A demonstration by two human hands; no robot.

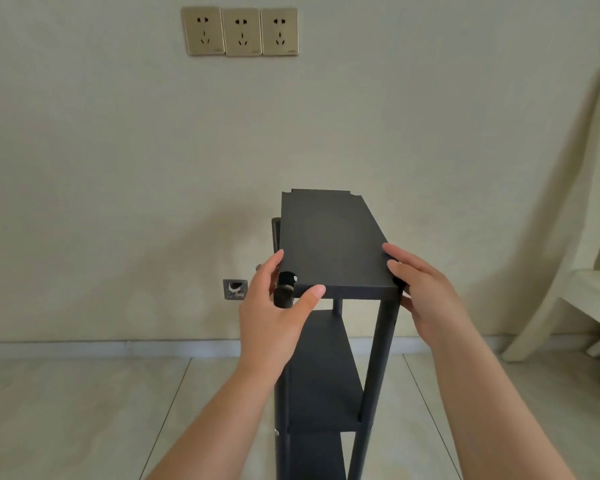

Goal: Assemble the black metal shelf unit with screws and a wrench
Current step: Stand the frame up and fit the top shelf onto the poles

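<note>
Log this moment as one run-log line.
top shelf panel: on frame, near end | left hand: gripping near-left corner | right hand: gripping near-right corner | wrench: unseen

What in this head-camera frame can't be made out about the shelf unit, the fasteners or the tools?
- Shelf unit base: cut off by the bottom edge of the head view.
- Near right corner joint: covered by the right hand.
- Black round part at the near left corner: partly behind the left hand, its kind unclear.
- Far posts: hidden by the top panel.
- Wrench and loose screws: none in view.
</note>
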